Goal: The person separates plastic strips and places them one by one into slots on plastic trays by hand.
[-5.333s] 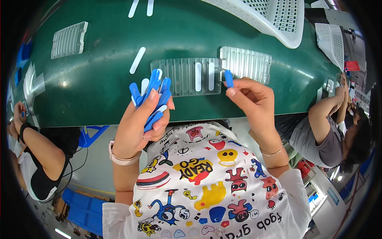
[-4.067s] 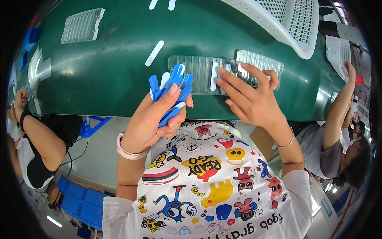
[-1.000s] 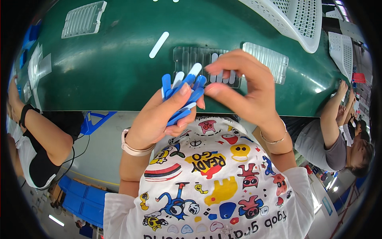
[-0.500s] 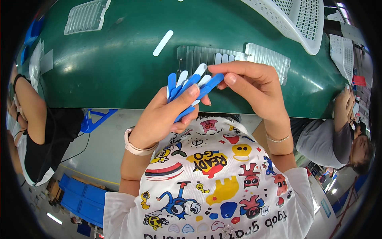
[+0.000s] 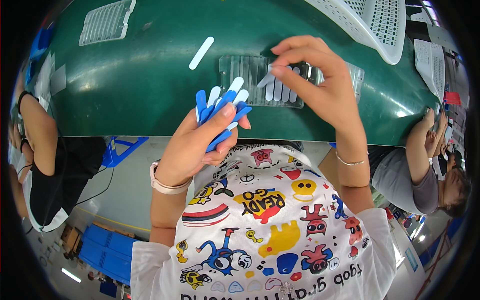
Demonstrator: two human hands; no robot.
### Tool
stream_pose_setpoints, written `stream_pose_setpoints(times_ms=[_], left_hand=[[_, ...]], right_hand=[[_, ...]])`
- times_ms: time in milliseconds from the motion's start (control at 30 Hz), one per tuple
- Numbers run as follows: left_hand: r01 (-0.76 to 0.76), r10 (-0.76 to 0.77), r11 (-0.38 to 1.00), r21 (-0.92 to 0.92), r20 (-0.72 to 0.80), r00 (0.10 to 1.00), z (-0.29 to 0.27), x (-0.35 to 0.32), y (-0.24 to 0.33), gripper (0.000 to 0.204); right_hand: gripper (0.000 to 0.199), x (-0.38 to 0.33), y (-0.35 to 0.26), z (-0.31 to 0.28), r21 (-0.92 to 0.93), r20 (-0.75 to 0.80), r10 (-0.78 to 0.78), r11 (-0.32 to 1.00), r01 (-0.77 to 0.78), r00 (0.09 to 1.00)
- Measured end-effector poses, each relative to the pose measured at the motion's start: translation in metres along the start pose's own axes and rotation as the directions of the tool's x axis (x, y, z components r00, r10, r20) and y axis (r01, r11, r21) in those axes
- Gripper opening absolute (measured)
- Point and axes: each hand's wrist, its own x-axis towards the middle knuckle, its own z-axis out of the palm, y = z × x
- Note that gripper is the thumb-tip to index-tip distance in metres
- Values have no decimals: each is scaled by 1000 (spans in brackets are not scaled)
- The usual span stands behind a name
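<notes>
My left hand [image 5: 212, 127] is closed around a fanned bunch of short, round-ended nail files [image 5: 227, 102], blue on one face and white on the other. Its thumb presses across the top of them. Over a clear ribbed plastic tray [image 5: 235, 75], my right hand [image 5: 320, 82] pinches one pale nail file [image 5: 266, 77], tilted and slightly blurred. Beside that piece, several white nail files [image 5: 285, 90] lie side by side in the tray's grooves. My right fingers cover part of the tray's far right side.
A single white nail file [image 5: 202, 53] lies on the green table [image 5: 140, 90]. Another clear ribbed tray [image 5: 107, 21] is at the far left, with one more [image 5: 356, 80] behind my right wrist. A white perforated basket [image 5: 387, 35] stands far right. People sit at both sides.
My right hand has moved from the bunch to above the tray, bringing one nail file along. The left hand has shifted slightly left with the bunch, uncovering the filled grooves.
</notes>
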Motion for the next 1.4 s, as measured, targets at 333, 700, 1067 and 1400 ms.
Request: stream_pose_setpoints(times_ms=[333,700,1067,1400], left_hand=[[1,0,1000,-22,41,999,-3,-6,0,38],[90,-93,996,28,136,986,7,-6,7,42],[64,-60,998,-29,118,991,-2,-4,5,39],[69,-60,996,-63,132,989,1,-2,7,38]], right_hand=[[13,6,-6,12,-412,-67,-72,910,38,995],[12,31,-40,20,272,270,-321,930,248,908],[24,-13,-6,21,-511,101,-492,720,469,865],[21,-23,-27,22,-658,173,-322,666,352,931]])
